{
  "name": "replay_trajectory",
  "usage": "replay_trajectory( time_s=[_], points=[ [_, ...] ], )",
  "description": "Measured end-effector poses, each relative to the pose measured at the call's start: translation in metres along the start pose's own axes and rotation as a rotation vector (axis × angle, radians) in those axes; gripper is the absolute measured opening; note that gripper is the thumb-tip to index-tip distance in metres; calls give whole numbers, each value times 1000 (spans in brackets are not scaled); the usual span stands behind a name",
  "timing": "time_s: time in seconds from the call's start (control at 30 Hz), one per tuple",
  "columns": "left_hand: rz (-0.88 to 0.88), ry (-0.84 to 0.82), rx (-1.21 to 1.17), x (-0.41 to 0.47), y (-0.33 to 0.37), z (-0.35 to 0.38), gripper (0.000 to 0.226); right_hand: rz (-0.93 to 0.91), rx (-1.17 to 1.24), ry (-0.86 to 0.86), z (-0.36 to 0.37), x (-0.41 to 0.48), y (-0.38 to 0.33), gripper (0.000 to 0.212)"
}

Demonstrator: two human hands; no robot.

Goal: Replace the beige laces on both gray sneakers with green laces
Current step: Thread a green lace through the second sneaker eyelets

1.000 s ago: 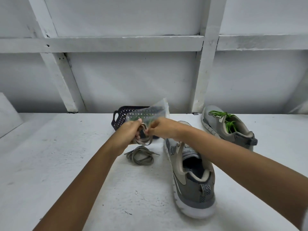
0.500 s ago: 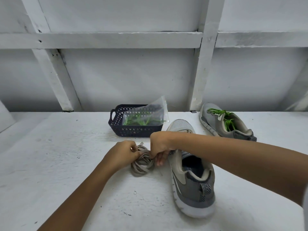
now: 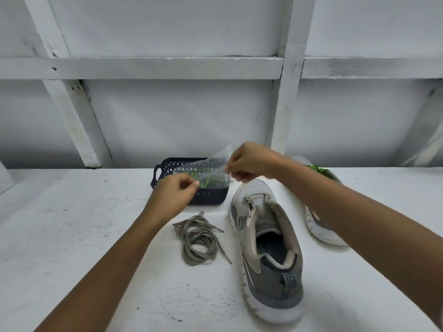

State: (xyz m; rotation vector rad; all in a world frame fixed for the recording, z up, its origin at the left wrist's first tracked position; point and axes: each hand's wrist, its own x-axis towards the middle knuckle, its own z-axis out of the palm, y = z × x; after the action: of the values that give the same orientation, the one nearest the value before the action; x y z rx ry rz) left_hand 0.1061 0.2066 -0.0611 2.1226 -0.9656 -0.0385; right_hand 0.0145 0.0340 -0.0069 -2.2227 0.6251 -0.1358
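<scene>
A clear plastic bag (image 3: pixel 211 168) with green laces inside stands in a dark basket (image 3: pixel 211 197) at the back of the white table. My right hand (image 3: pixel 249 164) pinches the bag's upper right edge. My left hand (image 3: pixel 176 195) has curled fingers at the bag's lower left edge and seems to pinch it. The loose beige laces (image 3: pixel 199 238) lie in a heap in front of the basket. To their right stands a gray sneaker (image 3: pixel 268 255) with no lace. The second gray sneaker (image 3: pixel 321 226), with a green lace, is partly hidden behind my right forearm.
A white wall with wooden beams (image 3: pixel 287 92) rises directly behind the table (image 3: pixel 72 236). The basket has a handle (image 3: pixel 155 174) on its left side.
Both hands let go of the beige laces, which now lie on the table, and moved up and back to the plastic bag in the basket.
</scene>
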Motion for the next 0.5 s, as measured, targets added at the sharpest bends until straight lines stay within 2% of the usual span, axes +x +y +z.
replay_trajectory(
  time_s=[0.07, 0.13, 0.33, 0.5],
  points=[
    [-2, 24, -50, 18, 14, 5, 16, 39, 112, 140, -14, 16, 10, 15],
    [-14, -8, -65, 39, 24, 16, 16, 94, 188, 208, -18, 33, 22, 18],
    [-57, -86, -15, 85, 35, 59, 18, 263, 366, 237, -1, 68, 42, 29],
    [-90, -164, 78, 97, 36, 74, 41, 334, 414, 256, 7, 82, 45, 31]
  ],
)
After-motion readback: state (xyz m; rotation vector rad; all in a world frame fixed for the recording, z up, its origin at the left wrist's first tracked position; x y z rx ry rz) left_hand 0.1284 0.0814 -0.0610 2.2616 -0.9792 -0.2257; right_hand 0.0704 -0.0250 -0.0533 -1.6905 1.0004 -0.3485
